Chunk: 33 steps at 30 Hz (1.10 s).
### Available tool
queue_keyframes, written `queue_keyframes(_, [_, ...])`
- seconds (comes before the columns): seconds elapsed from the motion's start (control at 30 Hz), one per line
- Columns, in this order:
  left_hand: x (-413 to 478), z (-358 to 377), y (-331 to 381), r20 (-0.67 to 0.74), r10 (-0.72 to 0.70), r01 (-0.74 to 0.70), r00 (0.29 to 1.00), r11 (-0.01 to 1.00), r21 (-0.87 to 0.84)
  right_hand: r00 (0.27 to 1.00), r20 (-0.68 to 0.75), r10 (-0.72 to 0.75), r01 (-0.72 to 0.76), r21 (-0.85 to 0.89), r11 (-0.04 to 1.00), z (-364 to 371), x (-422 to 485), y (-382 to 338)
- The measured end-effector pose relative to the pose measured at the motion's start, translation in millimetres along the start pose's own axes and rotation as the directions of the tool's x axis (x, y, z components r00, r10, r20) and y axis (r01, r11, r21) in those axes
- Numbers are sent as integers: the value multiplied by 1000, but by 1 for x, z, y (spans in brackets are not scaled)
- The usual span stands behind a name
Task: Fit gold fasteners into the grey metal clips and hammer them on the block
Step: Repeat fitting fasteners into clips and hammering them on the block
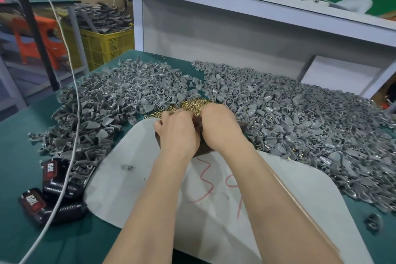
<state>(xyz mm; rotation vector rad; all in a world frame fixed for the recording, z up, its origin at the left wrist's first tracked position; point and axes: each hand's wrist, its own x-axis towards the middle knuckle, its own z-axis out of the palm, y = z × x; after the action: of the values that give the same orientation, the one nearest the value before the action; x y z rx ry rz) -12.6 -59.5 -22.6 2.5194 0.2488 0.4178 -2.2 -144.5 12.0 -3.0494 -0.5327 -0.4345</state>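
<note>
Two hands side by side, my left hand [177, 133] and right hand [220, 126] knuckles up, fingers curled out of sight, cannot tell what they hold, fingertips at the gold fasteners [192, 104], dark block [201, 150] beneath, grey clips [107, 100] heaped either side, white sheet [145, 169] under my forearms.

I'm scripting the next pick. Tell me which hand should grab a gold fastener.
Probably right. The right hand has its fingers at the thick part of the gold fasteners; the left hand curls toward the pile's thin left edge. What either already holds is hidden.
</note>
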Motion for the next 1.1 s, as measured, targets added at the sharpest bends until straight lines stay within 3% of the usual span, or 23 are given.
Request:
queue_keyframes(0.13, [-1, -1, -1, 7, 9, -9, 1000, 999, -35, 998, -19, 59, -56, 136, 989, 12, -3, 10])
queue_keyframes(0.27, [-3, -4, -1, 8, 5, -5, 1000, 999, -51, 981, 19, 193, -168, 579, 798, 17, -15, 24])
queue_keyframes(0.37, [-3, -5, 1, 11, -1, 2, 1000, 999, -37, 976, 44, 213, -187, 672, 717, 14, -18, 32])
queue_keyframes(0.63, [-2, -4, 0, 8, -1, 1, 1000, 1000, -27, 978, -8, 210, -164, 598, 785, 21, -15, 24])
queue_keyframes(0.87, [-2, -3, 0, -1, 10, -10, 1000, 1000, -28, 978, -112, 175, -110, 435, 894, 22, -17, 13])
queue_keyframes(1.1, [-2, -2, 1, -5, 20, -20, 1000, 1000, -10, 979, -126, 161, -104, 369, 923, 20, -19, 8])
